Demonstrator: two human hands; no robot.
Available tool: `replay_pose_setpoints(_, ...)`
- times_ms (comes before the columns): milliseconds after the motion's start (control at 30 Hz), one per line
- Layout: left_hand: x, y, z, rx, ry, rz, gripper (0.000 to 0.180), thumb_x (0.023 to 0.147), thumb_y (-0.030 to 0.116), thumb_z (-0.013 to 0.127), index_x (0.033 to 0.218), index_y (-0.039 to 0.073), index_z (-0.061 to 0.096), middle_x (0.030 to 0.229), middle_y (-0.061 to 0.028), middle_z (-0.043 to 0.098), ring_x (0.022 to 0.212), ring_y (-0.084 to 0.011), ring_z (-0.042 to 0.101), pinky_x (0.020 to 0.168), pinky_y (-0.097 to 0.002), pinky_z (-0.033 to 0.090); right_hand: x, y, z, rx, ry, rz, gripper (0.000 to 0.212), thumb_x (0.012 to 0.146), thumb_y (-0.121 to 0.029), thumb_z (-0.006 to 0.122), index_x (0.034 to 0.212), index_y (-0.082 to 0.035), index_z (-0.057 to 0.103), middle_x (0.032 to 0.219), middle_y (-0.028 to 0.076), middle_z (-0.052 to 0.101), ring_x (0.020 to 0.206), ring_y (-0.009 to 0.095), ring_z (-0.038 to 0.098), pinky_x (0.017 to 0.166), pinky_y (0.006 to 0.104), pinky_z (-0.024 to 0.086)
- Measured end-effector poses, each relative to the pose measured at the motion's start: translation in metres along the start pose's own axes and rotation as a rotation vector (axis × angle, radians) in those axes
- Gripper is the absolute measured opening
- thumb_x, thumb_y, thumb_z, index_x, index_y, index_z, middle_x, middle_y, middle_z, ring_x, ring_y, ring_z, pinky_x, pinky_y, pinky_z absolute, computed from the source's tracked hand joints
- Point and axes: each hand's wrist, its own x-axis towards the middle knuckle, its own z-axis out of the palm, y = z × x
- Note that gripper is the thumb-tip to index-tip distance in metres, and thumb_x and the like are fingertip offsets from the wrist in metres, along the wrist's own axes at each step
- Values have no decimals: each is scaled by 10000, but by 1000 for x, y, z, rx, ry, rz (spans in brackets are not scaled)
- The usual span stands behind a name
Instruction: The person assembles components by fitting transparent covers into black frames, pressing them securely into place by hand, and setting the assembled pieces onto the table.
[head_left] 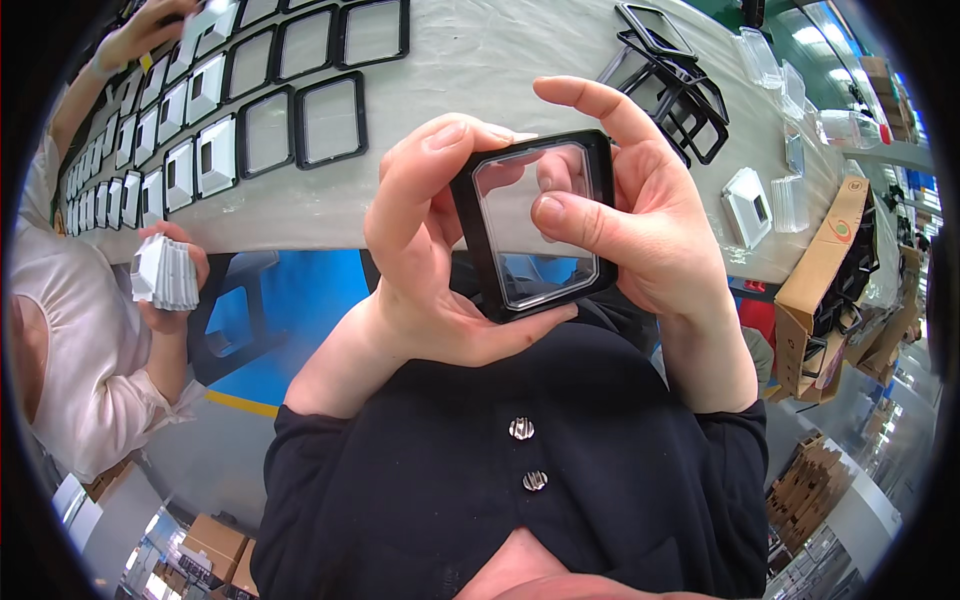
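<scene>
In front of my chest I hold up a black rectangular frame with rounded corners. A clear plastic window with a raised rim fills its opening. My left hand is closed around the frame's left side, its thumb side at the top corner and a finger along the bottom edge. My right hand grips the right side. Its thumb lies over the clear window, and fingertips show through from behind. The right index finger stretches out free above the frame.
Rows of black frames lie on the covered table, several with white inserts. A loose pile of black frames, white pieces and clear plastic trays are at right, beside a cardboard box. A co-worker's hand holds stacked white pieces.
</scene>
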Motion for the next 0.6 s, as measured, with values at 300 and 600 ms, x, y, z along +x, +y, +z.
replay_pose_setpoints(300, -2, 2, -2, -10, -8, 28, 1105, 581, 118, 930, 1454, -24, 268, 1366, -215, 360, 1239, -299, 498, 1004, -397, 517, -2, -1, 7, 21, 5, 31, 738, 800, 6, 773, 1433, 7, 394, 880, 1, 601, 820, 43, 580, 745, 176, 484)
replay_pose_setpoints(600, -5, 6, -3, 9, -18, 0, 1099, 582, 97, 917, 1453, -36, 261, 1370, -227, 347, 1257, -313, 479, 1008, -402, 516, -2, 2, 6, 62, 15, 45, 721, 802, -6, 774, 1418, 9, 398, 884, 1, 610, 806, 52, 584, 741, 187, 479)
